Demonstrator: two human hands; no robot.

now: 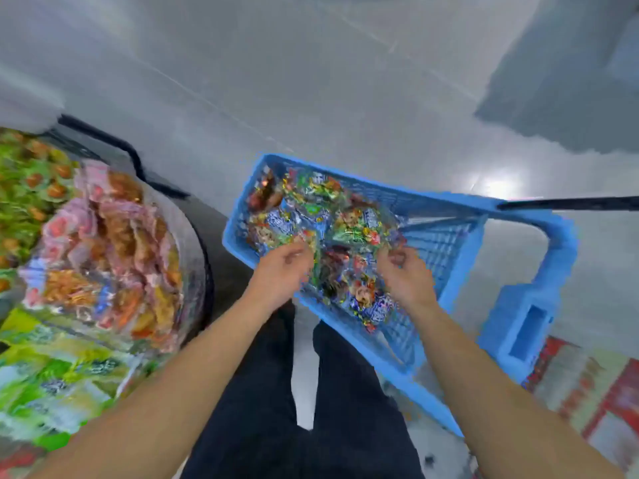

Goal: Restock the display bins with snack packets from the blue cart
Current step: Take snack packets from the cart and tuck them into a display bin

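Note:
A blue plastic cart (449, 243) stands on the floor in front of me, its basket holding several small colourful snack packets (345, 223). Both my hands are down in the basket. My left hand (281, 271) has its fingers curled into the packets at the pile's left side. Over on the pile's right side, the fingers of my right hand (404, 274) are curled round packets too. To my left a round clear display bin (186, 236) is heaped with pink and orange packets (110, 243). The frame is blurred by motion.
Further display bins at the left hold green packets (24, 188) and yellow-green packets (52, 375). A black rail (103, 140) runs behind the bins. Grey floor spreads beyond the cart. Red and white goods (594, 392) lie low on the right. My dark trouser legs (276, 392) are below.

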